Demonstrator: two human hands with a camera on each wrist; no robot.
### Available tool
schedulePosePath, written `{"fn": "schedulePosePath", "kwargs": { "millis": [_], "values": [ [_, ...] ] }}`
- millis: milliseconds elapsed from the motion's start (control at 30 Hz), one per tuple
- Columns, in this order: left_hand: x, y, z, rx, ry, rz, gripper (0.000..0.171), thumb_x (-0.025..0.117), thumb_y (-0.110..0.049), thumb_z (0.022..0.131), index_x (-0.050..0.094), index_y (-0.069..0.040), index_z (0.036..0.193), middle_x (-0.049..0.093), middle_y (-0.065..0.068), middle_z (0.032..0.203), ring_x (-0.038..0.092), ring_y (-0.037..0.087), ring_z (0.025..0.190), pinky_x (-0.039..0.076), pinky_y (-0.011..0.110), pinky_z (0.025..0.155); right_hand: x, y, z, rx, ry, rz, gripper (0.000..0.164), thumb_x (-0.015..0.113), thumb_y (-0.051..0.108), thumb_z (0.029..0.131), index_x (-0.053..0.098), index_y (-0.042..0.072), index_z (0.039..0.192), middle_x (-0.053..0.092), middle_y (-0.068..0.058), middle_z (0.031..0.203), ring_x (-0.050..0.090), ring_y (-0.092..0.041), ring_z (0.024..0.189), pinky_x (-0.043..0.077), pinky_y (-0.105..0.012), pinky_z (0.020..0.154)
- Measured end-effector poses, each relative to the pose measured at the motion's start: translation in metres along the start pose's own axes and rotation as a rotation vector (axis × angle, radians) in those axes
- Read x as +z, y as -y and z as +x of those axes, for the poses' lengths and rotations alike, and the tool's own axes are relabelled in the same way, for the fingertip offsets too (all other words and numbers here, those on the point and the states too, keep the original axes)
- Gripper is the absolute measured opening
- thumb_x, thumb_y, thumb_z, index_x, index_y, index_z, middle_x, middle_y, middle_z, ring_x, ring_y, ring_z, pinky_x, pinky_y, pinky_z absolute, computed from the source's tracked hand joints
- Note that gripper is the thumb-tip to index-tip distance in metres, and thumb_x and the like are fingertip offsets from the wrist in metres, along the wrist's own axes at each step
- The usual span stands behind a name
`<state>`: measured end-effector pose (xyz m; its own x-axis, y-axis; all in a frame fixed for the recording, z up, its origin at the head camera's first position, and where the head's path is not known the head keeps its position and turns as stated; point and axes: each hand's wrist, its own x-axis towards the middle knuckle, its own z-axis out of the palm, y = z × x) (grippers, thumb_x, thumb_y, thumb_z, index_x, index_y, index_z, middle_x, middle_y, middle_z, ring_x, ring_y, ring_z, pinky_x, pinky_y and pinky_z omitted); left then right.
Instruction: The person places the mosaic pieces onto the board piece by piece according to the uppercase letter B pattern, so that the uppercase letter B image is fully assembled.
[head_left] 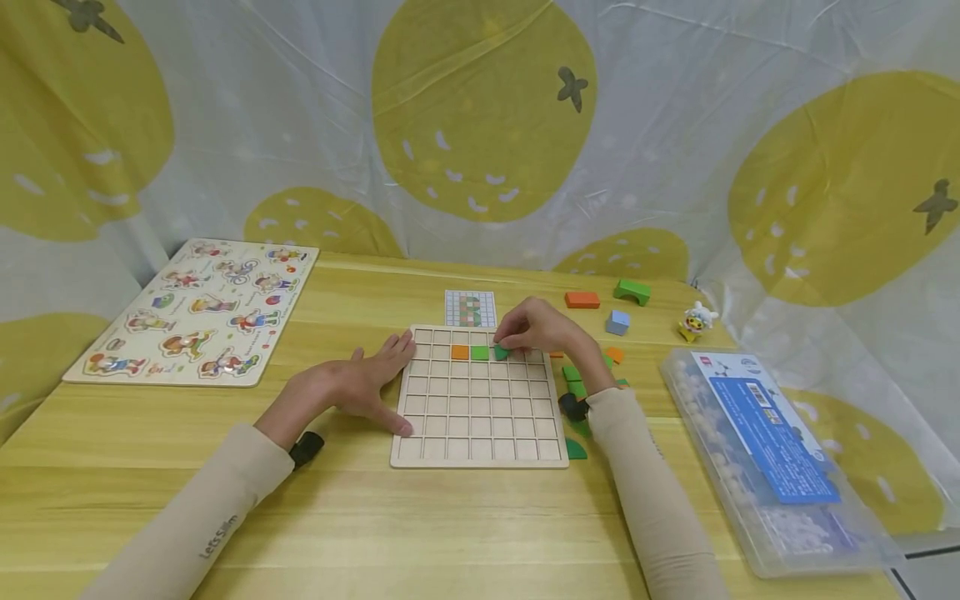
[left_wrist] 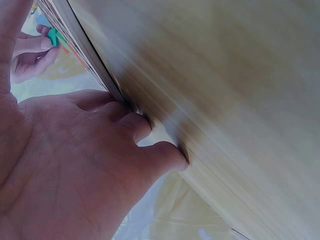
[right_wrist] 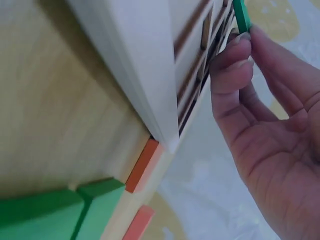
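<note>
Green piece [head_left: 501, 352]: being held at the fifth square from the left, in the second row from the far edge; hiding partly behind fingers, so cannot tell if touching the bottom of the square.
Which way: showing a thin side in the right wrist view, with the long line slanting from upper left to lower right, down to the fingertips; cannot tell the whole shape.
Right hand [head_left: 534, 325]: pinching the green piece between thumb and finger, keeping just a narrow gap, filled by the piece.
Left hand [head_left: 367, 387]: spreading wide, with thumb and fingers far apart, touching the left edge of the board.
Board [head_left: 459, 450]: lying flat on the table [head_left: 337, 533], facing up with rows of little squares.
Orange tile [head_left: 460, 352]: sitting in the third square of that same row.
Light green tile [head_left: 480, 352]: sitting in the fourth square, between the orange tile and the green piece.
Card [head_left: 470, 309]: lying just behind the board, showing a small colored pattern.
Dark green piece [head_left: 575, 450]: lying by the board's right edge, near the right sleeve [head_left: 637, 467].
Box [head_left: 772, 433]: resting on the right, well apart from the board.
</note>
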<state>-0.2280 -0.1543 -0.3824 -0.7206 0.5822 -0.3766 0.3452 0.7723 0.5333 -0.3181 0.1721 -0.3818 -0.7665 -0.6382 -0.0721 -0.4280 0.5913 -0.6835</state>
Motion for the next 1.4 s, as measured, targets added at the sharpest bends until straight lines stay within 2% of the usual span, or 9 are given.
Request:
{"fn": "schedulePosePath", "kwargs": {
  "millis": [133,267,367,500,667,867,1033,1233,1400],
  "values": [
    [0.0003,0.0005,-0.0002,0.002,-0.001,-0.003,0.135,0.090,-0.051,0.086,-0.001,0.005,0.170,-0.016,0.022,0.179,-0.013,0.041,0.165,-0.006,0.073,0.127,0.0015,0.0027,0.0009,0.021,0.008,-0.033,0.008,0.078,0.006,0.099,0.085,0.004,0.101,0.081,-0.006,0.089,0.069,-0.020,0.068,0.057,-0.028,0.066],
    [0.0004,0.0004,-0.0005,0.001,0.000,-0.005,0.135,0.090,-0.051,0.087,-0.001,0.005,0.170,-0.016,0.022,0.179,-0.013,0.041,0.165,-0.006,0.073,0.127,0.0006,0.0052,-0.0008,0.053,0.018,-0.062,0.011,0.086,0.005,0.092,0.086,0.006,0.103,0.082,-0.005,0.098,0.074,-0.018,0.082,0.062,-0.031,0.076],
    [0.0003,-0.0001,-0.0007,-0.001,0.001,0.005,0.135,0.089,-0.053,0.087,0.000,0.005,0.170,-0.015,0.021,0.179,-0.013,0.041,0.166,-0.005,0.073,0.127,-0.0003,0.0052,-0.0014,0.044,0.032,-0.075,0.015,0.089,0.004,0.088,0.087,0.005,0.102,0.082,-0.005,0.102,0.076,-0.016,0.088,0.063,-0.032,0.082],
    [0.0000,-0.0003,-0.0007,-0.005,0.002,0.019,0.135,0.088,-0.054,0.087,0.000,0.005,0.170,-0.015,0.021,0.179,-0.012,0.040,0.166,-0.004,0.073,0.127,-0.0021,0.0073,-0.0034,0.028,0.044,-0.119,0.004,0.085,0.010,0.094,0.087,0.007,0.092,0.081,-0.004,0.087,0.070,-0.015,0.073,0.059,-0.029,0.072],
    [0.0001,0.0003,-0.0003,-0.007,0.005,0.017,0.136,0.089,-0.054,0.087,-0.001,0.005,0.170,-0.015,0.021,0.179,-0.012,0.040,0.166,-0.005,0.072,0.128,-0.0038,0.0096,-0.0067,0.081,0.047,-0.155,0.023,0.082,0.020,0.099,0.084,0.008,0.079,0.072,-0.005,0.068,0.057,-0.015,0.058,0.047,-0.026,0.061],
    [0.0003,0.0004,-0.0002,-0.005,0.005,0.012,0.135,0.089,-0.053,0.087,-0.001,0.005,0.170,-0.016,0.020,0.179,-0.013,0.040,0.166,-0.005,0.072,0.128,-0.0029,0.0080,-0.0057,0.138,0.065,-0.176,0.039,0.083,0.035,0.098,0.080,0.008,0.069,0.063,-0.007,0.060,0.046,-0.010,0.054,0.038,-0.025,0.059],
    [0.0001,0.0001,0.0001,-0.002,0.006,0.017,0.135,0.089,-0.053,0.087,0.000,0.005,0.170,-0.016,0.020,0.179,-0.013,0.040,0.166,-0.005,0.072,0.127,-0.0038,0.0094,-0.0065,0.134,0.066,-0.199,0.030,0.090,0.029,0.091,0.080,0.009,0.070,0.068,-0.001,0.065,0.049,-0.010,0.059,0.041,-0.026,0.060],
    [0.0000,0.0003,0.0004,0.000,0.005,0.017,0.135,0.089,-0.053,0.087,0.000,0.005,0.170,-0.016,0.021,0.179,-0.012,0.040,0.166,-0.005,0.073,0.127,-0.0019,0.0095,-0.0053,0.150,0.075,-0.194,0.032,0.088,0.028,0.094,0.079,0.008,0.071,0.060,0.000,0.061,0.047,-0.011,0.057,0.041,-0.026,0.060],
    [0.0001,0.0005,0.0003,-0.003,0.004,0.011,0.135,0.089,-0.052,0.087,-0.001,0.005,0.170,-0.016,0.021,0.179,-0.012,0.040,0.166,-0.005,0.072,0.127,-0.0016,0.0096,-0.0038,0.138,0.035,-0.211,0.018,0.090,0.020,0.091,0.081,0.010,0.078,0.072,0.000,0.075,0.060,-0.014,0.067,0.053,-0.029,0.066]
  ]
}}
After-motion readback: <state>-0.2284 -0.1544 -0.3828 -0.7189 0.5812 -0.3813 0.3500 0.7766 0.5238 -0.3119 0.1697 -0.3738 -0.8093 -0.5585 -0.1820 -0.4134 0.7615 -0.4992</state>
